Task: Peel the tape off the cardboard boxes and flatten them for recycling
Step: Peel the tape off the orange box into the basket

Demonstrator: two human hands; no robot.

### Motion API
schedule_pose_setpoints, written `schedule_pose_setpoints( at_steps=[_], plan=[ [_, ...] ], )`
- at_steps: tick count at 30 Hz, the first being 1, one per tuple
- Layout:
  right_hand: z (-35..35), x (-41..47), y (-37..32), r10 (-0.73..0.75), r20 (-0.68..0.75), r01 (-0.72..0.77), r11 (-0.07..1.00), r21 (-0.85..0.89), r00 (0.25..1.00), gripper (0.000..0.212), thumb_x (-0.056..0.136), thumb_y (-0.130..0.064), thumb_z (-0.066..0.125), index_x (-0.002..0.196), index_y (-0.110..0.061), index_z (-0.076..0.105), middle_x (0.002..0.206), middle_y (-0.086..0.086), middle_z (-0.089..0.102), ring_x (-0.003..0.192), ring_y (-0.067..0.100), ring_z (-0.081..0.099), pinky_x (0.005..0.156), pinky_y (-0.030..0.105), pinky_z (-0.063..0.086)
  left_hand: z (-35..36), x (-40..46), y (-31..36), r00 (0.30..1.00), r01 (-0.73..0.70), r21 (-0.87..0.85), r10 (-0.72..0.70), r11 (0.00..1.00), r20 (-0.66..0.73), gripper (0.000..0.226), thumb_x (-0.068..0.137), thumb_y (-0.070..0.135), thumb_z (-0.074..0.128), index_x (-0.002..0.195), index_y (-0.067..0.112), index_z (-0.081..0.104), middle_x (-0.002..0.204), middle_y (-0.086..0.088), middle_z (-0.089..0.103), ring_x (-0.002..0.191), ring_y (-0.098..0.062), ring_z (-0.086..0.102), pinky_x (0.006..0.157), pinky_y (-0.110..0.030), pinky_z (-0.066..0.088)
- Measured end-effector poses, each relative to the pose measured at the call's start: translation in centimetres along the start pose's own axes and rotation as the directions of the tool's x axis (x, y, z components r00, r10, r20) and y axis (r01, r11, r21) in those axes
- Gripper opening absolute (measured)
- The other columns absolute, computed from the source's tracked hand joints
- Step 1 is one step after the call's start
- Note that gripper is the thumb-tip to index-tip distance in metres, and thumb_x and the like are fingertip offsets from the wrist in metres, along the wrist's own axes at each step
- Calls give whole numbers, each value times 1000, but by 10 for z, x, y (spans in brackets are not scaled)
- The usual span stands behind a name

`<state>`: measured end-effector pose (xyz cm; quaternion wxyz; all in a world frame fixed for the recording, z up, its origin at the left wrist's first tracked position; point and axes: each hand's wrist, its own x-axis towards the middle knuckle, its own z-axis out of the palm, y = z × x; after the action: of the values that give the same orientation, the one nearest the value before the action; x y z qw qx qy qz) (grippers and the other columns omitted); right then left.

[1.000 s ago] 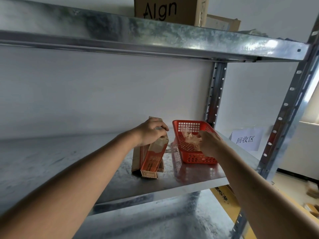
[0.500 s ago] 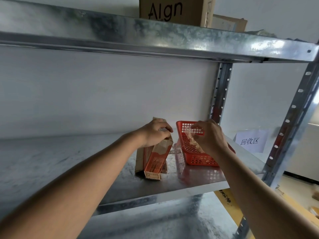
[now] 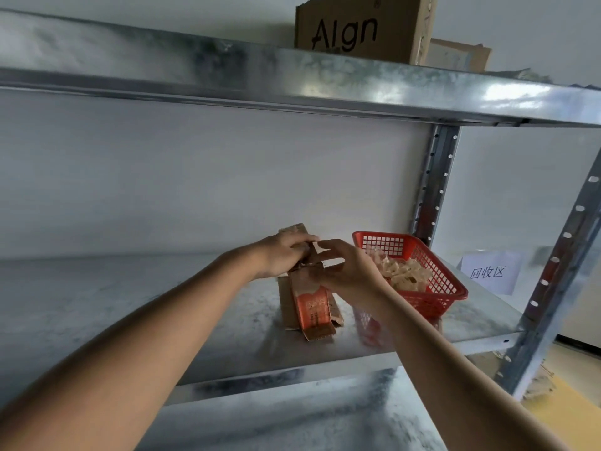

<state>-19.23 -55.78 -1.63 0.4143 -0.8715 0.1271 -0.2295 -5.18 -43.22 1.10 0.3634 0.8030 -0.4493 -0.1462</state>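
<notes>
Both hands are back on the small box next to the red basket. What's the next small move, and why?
Probably pinch the next loose tape end at the top of the box with the right hand and peel it toward the red basket. The left hand grips the box's top, steadying it upright, and the basket already holds crumpled tape.

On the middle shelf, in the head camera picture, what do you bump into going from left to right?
Left hand → small cardboard box that both hands hold → right hand → red basket full of crumpled tape → white paper sign.
</notes>
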Motion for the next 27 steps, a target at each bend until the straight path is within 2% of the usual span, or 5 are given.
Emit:
schedule_pose_setpoints(
  at_steps=[9, 14, 19, 23, 27],
  plan=[
    [38, 0, 6, 220, 23, -216, 928, 304, 975, 35, 89, 5, 67, 106, -25, 72, 116, 4, 71, 92, 19, 76, 76, 39, 65, -40, -9, -7, 1000, 7, 159, -8, 987, 10, 45, 88, 33, 75, 129, 23, 62, 115, 0, 70, 95, -18, 72, 82, -42, 63],
    [37, 11, 8, 142, -265, -146, 989, 3, 954, 53, 98, -10, 53, 146, -32, 49, 150, 1, 48, 119, 21, 62, 84, 36, 60, -63, -18, 0, 990, -49, 425, -12, 904, 140, 66, 82, 32, 82, 143, 35, 57, 121, 8, 66, 98, -11, 67, 86, -37, 60],
    [51, 17, 7, 125, -159, -125, 992, 6, 979, 55, 103, -22, 47, 157, -33, 38, 157, 6, 46, 144, 23, 44, 116, 47, 40, -77, -27, -12, 982, -136, 424, 65, 895, 179, 64, 84, 4, 75, 132, 42, 60, 120, 13, 57, 104, -11, 57, 81, -34, 53],
    [71, 22, -1, 128, -44, -107, 941, 320, 991, 32, 108, -24, 45, 139, -26, 53, 124, -1, 70, 114, 14, 66, 87, 20, 54, -83, -30, -31, 989, -113, 378, 66, 919, 135, 69, 84, -14, 62, 125, 42, 64, 137, 6, 56, 126, -19, 54, 92, -43, 56],
    [81, 22, -8, 141, -100, -99, 933, 345, 985, 23, 108, -19, 48, 126, -19, 64, 108, 8, 74, 87, 18, 74, 63, 22, 55, -80, -26, -49, 997, -54, 239, 66, 969, -42, 68, 85, -18, 47, 105, 40, 77, 147, 5, 48, 139, -18, 41, 111, -41, 46]
  ],
)
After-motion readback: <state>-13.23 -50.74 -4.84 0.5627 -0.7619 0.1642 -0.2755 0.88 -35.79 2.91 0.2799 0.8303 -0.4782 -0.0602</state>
